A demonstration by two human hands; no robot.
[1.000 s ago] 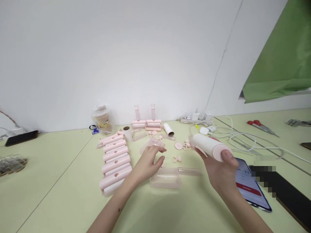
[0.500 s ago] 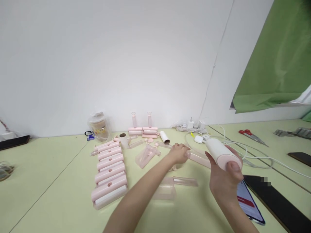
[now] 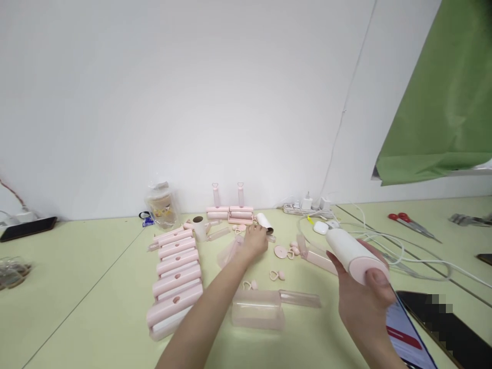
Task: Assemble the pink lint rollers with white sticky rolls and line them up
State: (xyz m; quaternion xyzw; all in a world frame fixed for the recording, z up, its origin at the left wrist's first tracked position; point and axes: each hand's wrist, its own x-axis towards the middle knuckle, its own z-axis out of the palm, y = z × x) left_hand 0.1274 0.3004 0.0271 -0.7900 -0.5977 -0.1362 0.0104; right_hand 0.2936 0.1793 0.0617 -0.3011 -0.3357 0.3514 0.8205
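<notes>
Since the frame 0.5 seconds ago, the left hand (image 3: 255, 243) has moved away from the long translucent pink plastic piece (image 3: 321, 260) on the right to the loose parts at the back. The right hand stays closed around the white paper-wrapped cylindrical roll (image 3: 346, 248).

The roll is above the worktop (image 3: 103, 282), on the right. The right hand's thumb presses its flat pink round end cap (image 3: 363, 266) while the fingers wrap behind. The left hand is palm-down with part-curled fingers, just beside the white hollow cardboard tube (image 3: 263, 220); I cannot tell whether it has hold of anything. A flat translucent pink plastic part (image 3: 227, 253) lies partly hidden by it.

The roll looks light and firm, with a surface that may dent or perhaps cling to skin. Holding it by its 2 ends should spare the wrap; thumb pressure on the cap probably steadies it. The translucent pieces look thin, stiff and rather slippery, best held by their edges.

Nearest the person lies a translucent pink plastic cover with a handle (image 3: 258, 311); to its left, 5 pink-and-white cylindrical rollers (image 3: 177, 277) lie in a row.
</notes>
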